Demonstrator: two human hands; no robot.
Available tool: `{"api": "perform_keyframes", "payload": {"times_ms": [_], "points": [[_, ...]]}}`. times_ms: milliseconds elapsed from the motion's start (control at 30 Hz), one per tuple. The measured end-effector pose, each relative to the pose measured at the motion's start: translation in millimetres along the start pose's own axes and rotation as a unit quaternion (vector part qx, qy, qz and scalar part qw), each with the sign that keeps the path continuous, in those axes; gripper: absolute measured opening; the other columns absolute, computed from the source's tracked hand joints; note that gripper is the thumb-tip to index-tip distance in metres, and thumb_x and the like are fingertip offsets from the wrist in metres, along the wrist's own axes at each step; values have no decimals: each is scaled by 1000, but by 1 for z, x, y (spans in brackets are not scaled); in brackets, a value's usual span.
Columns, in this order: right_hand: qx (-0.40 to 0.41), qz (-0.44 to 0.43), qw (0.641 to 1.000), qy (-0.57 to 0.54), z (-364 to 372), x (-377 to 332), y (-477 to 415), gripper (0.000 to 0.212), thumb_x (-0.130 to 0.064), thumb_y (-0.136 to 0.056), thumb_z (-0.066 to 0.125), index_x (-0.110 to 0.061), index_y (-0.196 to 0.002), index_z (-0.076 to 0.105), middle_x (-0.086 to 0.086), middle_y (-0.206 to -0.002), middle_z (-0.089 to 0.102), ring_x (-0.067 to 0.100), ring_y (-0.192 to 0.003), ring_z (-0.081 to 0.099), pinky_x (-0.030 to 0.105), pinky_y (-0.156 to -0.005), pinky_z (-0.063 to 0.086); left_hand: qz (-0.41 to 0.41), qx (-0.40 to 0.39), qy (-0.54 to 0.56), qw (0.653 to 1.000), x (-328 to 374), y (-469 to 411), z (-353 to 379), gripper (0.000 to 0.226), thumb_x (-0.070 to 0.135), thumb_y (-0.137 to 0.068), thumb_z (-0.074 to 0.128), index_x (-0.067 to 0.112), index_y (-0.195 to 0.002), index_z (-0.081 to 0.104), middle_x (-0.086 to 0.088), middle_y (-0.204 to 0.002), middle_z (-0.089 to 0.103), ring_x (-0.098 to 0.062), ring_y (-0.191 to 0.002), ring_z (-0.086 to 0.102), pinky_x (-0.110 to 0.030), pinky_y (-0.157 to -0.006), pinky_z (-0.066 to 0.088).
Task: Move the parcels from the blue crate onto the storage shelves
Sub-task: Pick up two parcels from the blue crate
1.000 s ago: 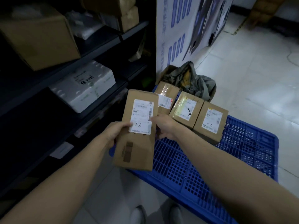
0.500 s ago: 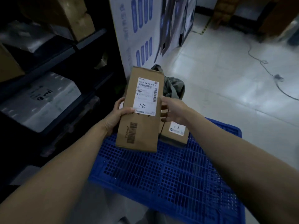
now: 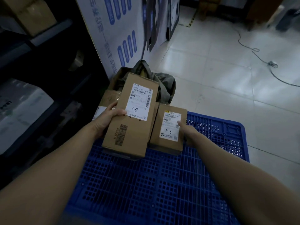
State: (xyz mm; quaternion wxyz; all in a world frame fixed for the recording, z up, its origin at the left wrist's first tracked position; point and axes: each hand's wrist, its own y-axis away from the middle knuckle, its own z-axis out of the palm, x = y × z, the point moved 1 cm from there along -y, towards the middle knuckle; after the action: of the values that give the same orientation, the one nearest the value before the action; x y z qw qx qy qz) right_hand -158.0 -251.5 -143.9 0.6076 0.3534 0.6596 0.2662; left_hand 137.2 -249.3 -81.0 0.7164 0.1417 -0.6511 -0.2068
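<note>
Head view. The left hand grips a long brown cardboard parcel by its left edge, thumb laid across the top face beside the white label marked "1-8", the other fingers curled beneath. The parcel is held tilted over the far left part of the blue plastic lattice crate; whether its near end touches the lattice cannot be told. Just to its right, a smaller brown cardboard parcel with a white label stands on the far part of the crate. The right hand holds this parcel at its right edge: the thumb rests on the label, and the remaining fingers wrap down the side, out of sight. Behind the long parcel lies a third brown taped carton, partly hidden. An olive-green cloth bundle sits beyond the parcels, at the foot of a white panel with blue print. Dark metal storage shelves stand at the left, with a white foam box on one level. A grey cable trails over the pale tiled floor
</note>
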Motion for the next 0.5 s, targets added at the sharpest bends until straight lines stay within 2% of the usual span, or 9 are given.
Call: {"api": "perform_keyframes", "payload": {"times_ms": [100, 167, 300, 400, 500], "points": [[-8, 11, 998, -60, 4, 6, -11, 42, -40, -100, 46, -8, -123, 59, 15, -123, 65, 29, -90, 66, 36, -60, 51, 2, -6, -6, 1000, -6, -4, -7, 70, 28, -68, 64, 17, -135, 46, -13, -105, 67, -20, -73, 71, -27, -57, 56], [-19, 16, 996, -84, 4, 6, -17, 35, -36, -99, 50, -10, -119, 61, 14, -116, 68, 25, -78, 68, 34, -54, 53, -10, -12, 3, 1000, -9, -6, -11, 68, 29, -69, 63, 13, -134, 48, -13, -101, 70, -21, -72, 71, -28, -57, 57], [-23, 16, 997, -75, 2, 4, -24, 17, -22, -94, 58, -10, -105, 62, 16, -113, 70, 25, -74, 70, 31, -46, 55, -25, -9, 29, 999, -18, -9, -14, 59, 24, -75, 65, 11, -131, 50, -10, -94, 74, -20, -71, 71, -27, -56, 57], [-24, 13, 997, -72, 1, 1, -26, 30, -17, -91, 62, -6, -119, 60, 18, -112, 70, 31, -86, 70, 37, -56, 56, -24, -5, 49, 998, -22, -10, -14, 44, 21, -88, 52, 10, -131, 51, -9, -91, 75, -20, -70, 71, -28, -56, 58], [0, -1, 997, -73, 0, -2, -28, 46, -15, -85, 68, -1, -126, 55, 19, -110, 70, 31, -83, 70, 34, -53, 55, -23, -9, 49, 998, -22, -8, -14, 48, 23, -85, 55, 9, -131, 51, -8, -90, 75, -19, -70, 71, -27, -57, 58]]}}
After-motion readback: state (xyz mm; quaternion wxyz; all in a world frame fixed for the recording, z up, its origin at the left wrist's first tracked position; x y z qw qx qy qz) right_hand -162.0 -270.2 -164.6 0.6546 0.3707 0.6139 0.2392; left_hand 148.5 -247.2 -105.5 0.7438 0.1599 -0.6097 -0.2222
